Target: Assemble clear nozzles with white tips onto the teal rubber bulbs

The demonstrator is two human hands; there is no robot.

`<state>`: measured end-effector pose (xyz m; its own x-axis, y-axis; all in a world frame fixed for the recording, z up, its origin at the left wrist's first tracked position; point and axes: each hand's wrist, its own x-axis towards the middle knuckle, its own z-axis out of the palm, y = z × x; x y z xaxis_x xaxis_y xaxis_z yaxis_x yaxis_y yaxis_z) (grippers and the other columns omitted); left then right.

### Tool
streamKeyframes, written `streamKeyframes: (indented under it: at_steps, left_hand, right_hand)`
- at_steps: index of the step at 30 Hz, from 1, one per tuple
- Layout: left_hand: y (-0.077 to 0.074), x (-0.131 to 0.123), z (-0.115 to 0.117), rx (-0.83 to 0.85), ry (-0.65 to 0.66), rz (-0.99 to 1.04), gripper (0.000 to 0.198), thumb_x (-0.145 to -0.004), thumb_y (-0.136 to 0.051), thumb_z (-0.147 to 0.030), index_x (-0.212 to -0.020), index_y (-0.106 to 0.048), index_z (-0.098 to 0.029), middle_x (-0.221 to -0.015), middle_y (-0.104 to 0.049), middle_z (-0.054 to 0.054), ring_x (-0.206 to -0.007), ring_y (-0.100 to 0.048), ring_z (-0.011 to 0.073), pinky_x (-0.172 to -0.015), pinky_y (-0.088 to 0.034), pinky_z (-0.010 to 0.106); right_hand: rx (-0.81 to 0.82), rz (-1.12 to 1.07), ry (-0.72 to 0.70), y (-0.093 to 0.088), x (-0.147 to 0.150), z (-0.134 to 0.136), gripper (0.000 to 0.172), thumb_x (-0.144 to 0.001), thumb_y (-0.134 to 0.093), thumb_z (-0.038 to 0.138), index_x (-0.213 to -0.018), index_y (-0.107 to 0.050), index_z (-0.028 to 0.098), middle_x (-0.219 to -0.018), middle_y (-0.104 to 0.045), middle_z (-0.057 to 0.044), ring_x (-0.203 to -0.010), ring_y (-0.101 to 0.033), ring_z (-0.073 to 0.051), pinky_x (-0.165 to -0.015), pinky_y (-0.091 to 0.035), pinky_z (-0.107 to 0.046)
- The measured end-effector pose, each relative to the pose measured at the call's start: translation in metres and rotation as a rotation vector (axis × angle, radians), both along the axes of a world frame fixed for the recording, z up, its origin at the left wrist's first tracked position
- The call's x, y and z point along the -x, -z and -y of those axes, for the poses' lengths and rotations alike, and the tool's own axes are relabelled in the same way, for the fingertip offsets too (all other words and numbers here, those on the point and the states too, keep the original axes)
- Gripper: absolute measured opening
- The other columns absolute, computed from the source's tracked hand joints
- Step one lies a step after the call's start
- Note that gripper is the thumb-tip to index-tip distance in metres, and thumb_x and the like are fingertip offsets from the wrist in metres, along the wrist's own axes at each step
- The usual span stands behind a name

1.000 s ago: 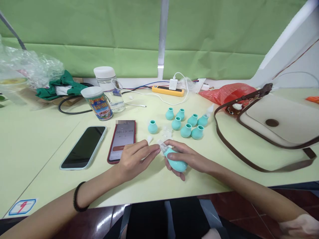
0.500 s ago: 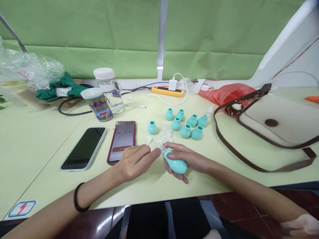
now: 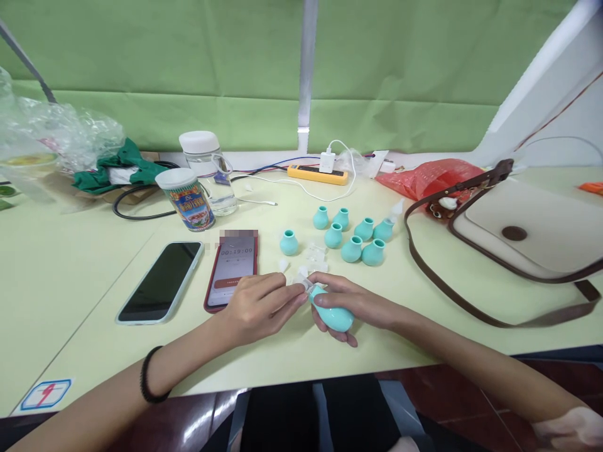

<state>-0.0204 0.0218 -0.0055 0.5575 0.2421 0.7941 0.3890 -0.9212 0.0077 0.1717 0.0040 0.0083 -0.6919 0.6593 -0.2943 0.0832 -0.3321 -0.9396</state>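
Red phone [image 3: 234, 268] screen: timer reads 00:19:0…, last digit unclear
Near-left table sticker [image 3: 46, 394]: red lightning-bolt sign
Can [image 3: 187, 199] label: unreadable

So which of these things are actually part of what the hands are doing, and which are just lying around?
In use: teal bulb in right hand; clear tip at left hand; spare teal bulbs; loose clear tips.

Lying about: two phones, can, water bottle, bag, power strip.

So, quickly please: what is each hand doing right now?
Left hand: fingers closed, pinching the clear tip at the bulb's neck.
Right hand: closed around the teal bulb.
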Motion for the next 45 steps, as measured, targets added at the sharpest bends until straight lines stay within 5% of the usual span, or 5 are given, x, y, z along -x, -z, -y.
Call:
streamKeyframes:
  at_steps: [12,23,28,34,45]
  left_hand:
    - [-0.018,-0.006,0.006,1.017,0.017,0.209,0.022,-0.067,-0.062,-0.028,-0.083,-0.055,-0.014,-0.049,-0.027,-0.009,-0.042,-0.025,0.0039,-0.041,-0.023,0.016]
    - [-0.018,-0.005,0.007,0.965,0.114,0.131,0.024,-0.073,-0.056,-0.024,-0.095,-0.057,-0.014,-0.046,-0.027,-0.009,-0.041,-0.025,0.004,-0.04,-0.024,0.017]
    - [-0.021,-0.003,0.008,1.119,0.184,0.061,0.018,-0.075,-0.054,-0.027,-0.089,-0.052,-0.015,-0.05,-0.026,-0.008,-0.043,-0.023,0.0043,-0.039,-0.021,0.017]
    - [-0.018,-0.003,0.012,0.932,0.204,0.045,0.02,-0.075,-0.054,-0.024,-0.092,-0.048,-0.017,-0.06,-0.041,-0.004,-0.047,-0.034,0.0054,-0.042,-0.029,0.017]
    - [-0.017,0.0,0.008,1.156,0.312,0.102,0.024,-0.07,-0.059,-0.024,-0.091,-0.05,-0.016,-0.057,-0.03,-0.006,-0.046,-0.024,0.0048,-0.041,-0.022,0.019]
  right_hand:
    - [-0.013,-0.036,-0.042,-0.003,0.0,0.003,0.024,-0.081,-0.043,0.031,-0.101,-0.035,0.02,-0.063,-0.052,0.003,-0.038,-0.046,-0.005,-0.031,-0.035,-0.013]
    - [-0.151,0.034,-0.035,-0.007,0.0,0.009,0.024,-0.082,-0.042,0.03,-0.104,-0.036,0.022,-0.065,-0.05,0.003,-0.04,-0.043,-0.004,-0.034,-0.034,-0.014]
    - [-0.343,0.167,-0.023,-0.008,-0.001,0.016,0.02,-0.083,-0.04,0.032,-0.1,-0.038,0.021,-0.069,-0.048,0.002,-0.048,-0.041,-0.005,-0.041,-0.035,-0.016]
    - [-0.718,0.403,-0.013,-0.011,-0.003,0.017,0.027,-0.083,-0.041,0.035,-0.106,-0.042,0.022,-0.078,-0.05,-0.001,-0.074,-0.046,-0.014,-0.067,-0.038,-0.027]
    - [-0.753,0.416,-0.026,-0.012,-0.002,0.02,0.028,-0.083,-0.039,0.037,-0.107,-0.04,0.023,-0.084,-0.052,-0.002,-0.077,-0.047,-0.015,-0.064,-0.038,-0.025]
